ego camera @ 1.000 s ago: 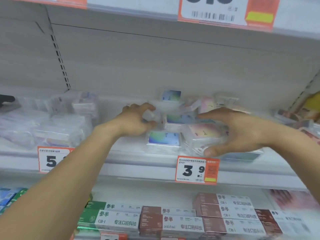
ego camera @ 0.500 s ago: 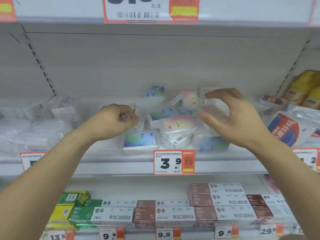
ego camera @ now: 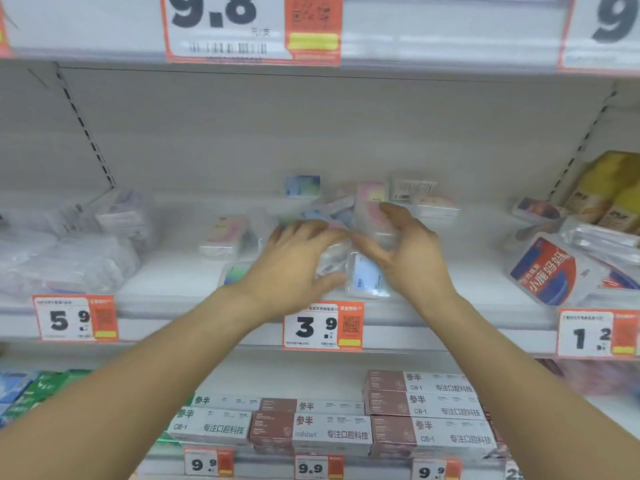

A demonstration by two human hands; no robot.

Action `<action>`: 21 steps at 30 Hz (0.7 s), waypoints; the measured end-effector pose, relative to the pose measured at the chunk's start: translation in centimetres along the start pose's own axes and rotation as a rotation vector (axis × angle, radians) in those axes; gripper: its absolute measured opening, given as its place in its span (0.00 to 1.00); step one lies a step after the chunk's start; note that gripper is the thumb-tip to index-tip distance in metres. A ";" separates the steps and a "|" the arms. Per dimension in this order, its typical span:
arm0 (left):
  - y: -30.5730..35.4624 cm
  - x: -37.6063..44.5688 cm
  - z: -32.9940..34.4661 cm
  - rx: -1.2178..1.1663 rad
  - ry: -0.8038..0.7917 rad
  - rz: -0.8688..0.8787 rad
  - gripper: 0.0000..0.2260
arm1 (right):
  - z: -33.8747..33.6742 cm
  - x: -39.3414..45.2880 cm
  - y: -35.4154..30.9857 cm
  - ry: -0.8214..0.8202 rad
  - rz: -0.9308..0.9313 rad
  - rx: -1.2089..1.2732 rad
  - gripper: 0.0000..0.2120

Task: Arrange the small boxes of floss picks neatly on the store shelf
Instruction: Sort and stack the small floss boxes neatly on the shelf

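While left hand (ego camera: 294, 261) lies spread on floss boxes (ego camera: 367, 278), right hand (ego camera: 405, 251) grip clamps clear box (ego camera: 375, 223).

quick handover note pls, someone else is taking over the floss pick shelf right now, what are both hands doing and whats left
Left hand: fingers spread over the middle of the heap of floss pick boxes, thumb at a box's front edge; blurred, so a real grip can't be confirmed.
Right hand: curled round a clear pink-topped box, lifted above a blue box lying flat at the shelf front.
Things: all on the shelf above the 3.9 price tag. One pink box lies apart to the left; more stand or lean at the back.
Done: little, no neat row shows.
Left: set down the held box, straighten and line up the heap.
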State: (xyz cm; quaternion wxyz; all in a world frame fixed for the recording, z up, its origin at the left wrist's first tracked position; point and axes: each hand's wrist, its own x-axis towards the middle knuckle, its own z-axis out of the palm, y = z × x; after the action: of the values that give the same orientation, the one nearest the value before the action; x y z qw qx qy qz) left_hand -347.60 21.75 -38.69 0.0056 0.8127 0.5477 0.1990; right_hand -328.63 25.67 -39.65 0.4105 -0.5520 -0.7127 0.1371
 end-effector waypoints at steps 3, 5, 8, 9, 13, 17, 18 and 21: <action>-1.4 1.0 0.1 -0.029 0.051 -0.070 0.27 | 0.1 0.9 0.3 -0.033 0.051 0.064 0.33; -1.9 1.2 0.0 -0.029 0.058 -0.132 0.27 | -0.5 0.7 0.3 0.050 0.042 0.080 0.33; -1.7 1.1 -0.2 0.059 0.072 -0.133 0.25 | -2.7 -0.1 0.0 0.168 0.006 0.135 0.33; -1.7 1.1 -0.3 0.082 0.090 -0.134 0.26 | -3.6 -0.4 0.2 0.167 0.013 0.149 0.35; -1.3 1.6 -1.3 0.030 0.015 -0.181 0.34 | -5.7 -1.3 1.1 -0.017 0.057 0.069 0.41; -1.1 1.7 -2.6 -0.073 -0.166 -0.248 0.38 | -5.7 -1.8 1.9 -0.206 0.058 -0.058 0.41; -1.2 1.6 -3.1 -0.060 -0.150 -0.253 0.36 | -5.7 -1.8 2.0 -0.223 0.049 -0.079 0.40; -2.3 1.2 -5.0 -0.088 -0.021 -0.263 0.28 | -5.7 -1.7 1.7 -0.129 0.012 -0.066 0.37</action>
State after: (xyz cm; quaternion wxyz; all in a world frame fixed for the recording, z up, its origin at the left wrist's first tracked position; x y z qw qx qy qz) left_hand -350.94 22.66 -34.22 0.0730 0.7350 0.6400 0.2118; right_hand -323.20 23.23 -37.93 0.3446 -0.5597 -0.7383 0.1511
